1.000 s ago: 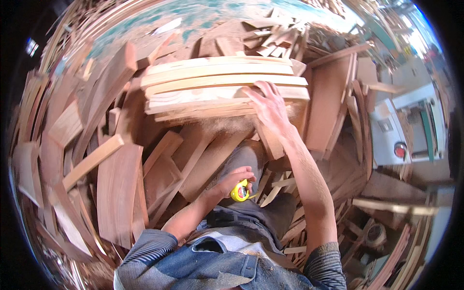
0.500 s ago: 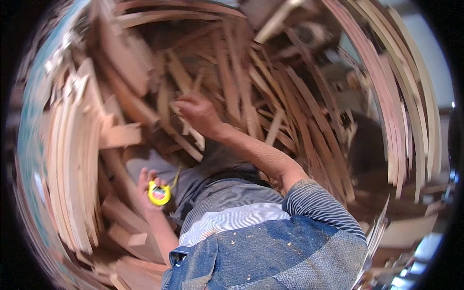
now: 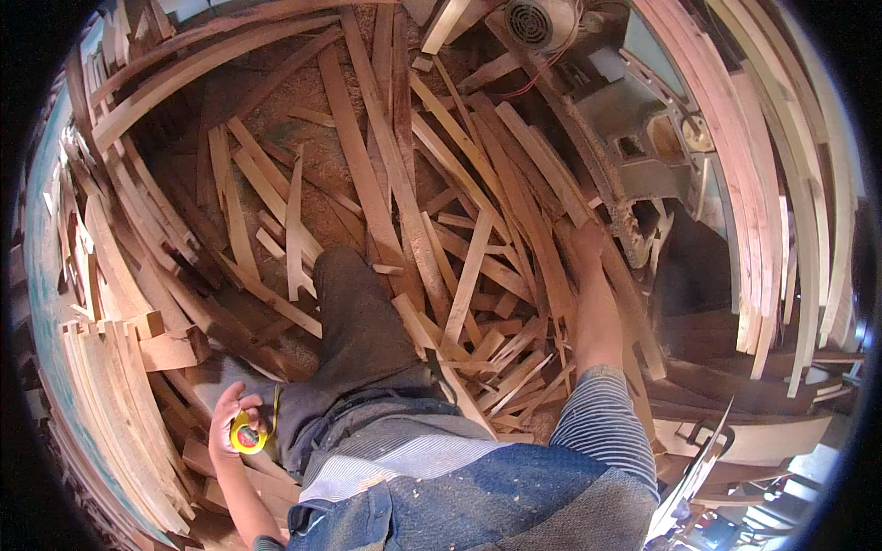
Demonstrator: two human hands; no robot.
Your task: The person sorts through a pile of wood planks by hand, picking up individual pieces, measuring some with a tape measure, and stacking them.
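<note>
My left hand (image 3: pixel 230 419), low on the left beside my thigh, is closed round a yellow tape measure (image 3: pixel 248 434) with a red and dark face. A short yellow strip (image 3: pixel 277 400) runs from it along my trouser leg. My right arm stretches forward on the right, and my right hand (image 3: pixel 586 246) is down at the near end of a long wooden plank (image 3: pixel 542 163). It seems to touch the plank, but its fingers blend with the brown wood, so their grip does not show. Several more long planks (image 3: pixel 528 220) lie alongside, pointing away from me.
Loose strips and offcuts (image 3: pixel 505 372) litter the sawdust-covered floor around my legs. Stacked slats (image 3: pixel 119 404) stand at the left, and long boards (image 3: pixel 753 211) rise at the right. A motor with a round grille (image 3: pixel 542 23) and red wires sits at the far right beside a machine frame (image 3: pixel 652 138).
My right hand has gone from in front of my body out to the planks on the right. My left hand still holds the tape measure, lower in the picture. The view has shifted.
</note>
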